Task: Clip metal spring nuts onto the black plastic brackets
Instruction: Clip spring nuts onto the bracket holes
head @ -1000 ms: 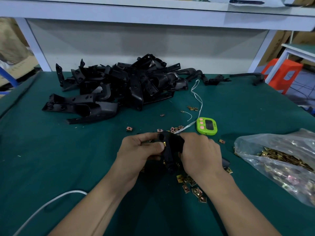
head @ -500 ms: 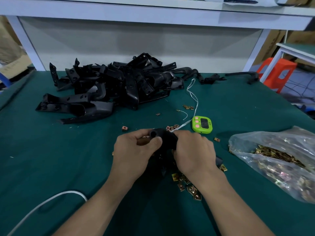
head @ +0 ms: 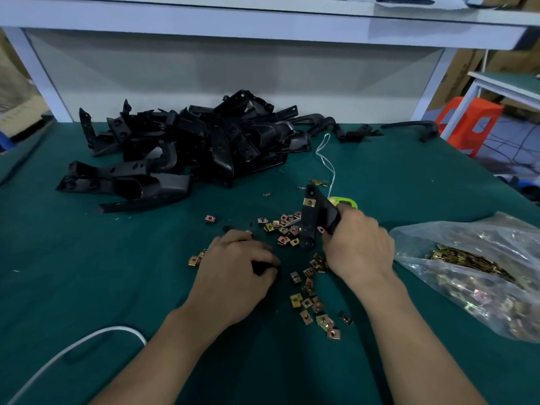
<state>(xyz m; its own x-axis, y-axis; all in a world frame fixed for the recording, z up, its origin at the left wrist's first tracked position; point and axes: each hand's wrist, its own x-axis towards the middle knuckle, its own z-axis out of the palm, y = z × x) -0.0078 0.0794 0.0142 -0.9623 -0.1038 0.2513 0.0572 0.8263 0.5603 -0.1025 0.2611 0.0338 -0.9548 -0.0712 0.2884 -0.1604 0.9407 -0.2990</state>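
My right hand [head: 358, 249] grips a black plastic bracket [head: 317, 220] and holds it upright above the green table [head: 87, 273]. A metal spring nut [head: 309, 202] sits clipped near the bracket's top end. My left hand [head: 236, 267] lies palm down on the table to the left, apart from the bracket. Its fingertips curl over a dark spot, and I cannot tell whether they hold anything. Loose spring nuts [head: 309, 302] lie scattered between and in front of both hands.
A large pile of black brackets [head: 190, 147] fills the back left. A clear bag of spring nuts [head: 473, 273] lies at the right. A green timer [head: 349, 201] sits half hidden behind the held bracket. A white cable [head: 87, 343] curves at the near left.
My left hand has let go of the bracket and dropped down-left onto the table. My right hand has lifted the bracket upright and moved it right.
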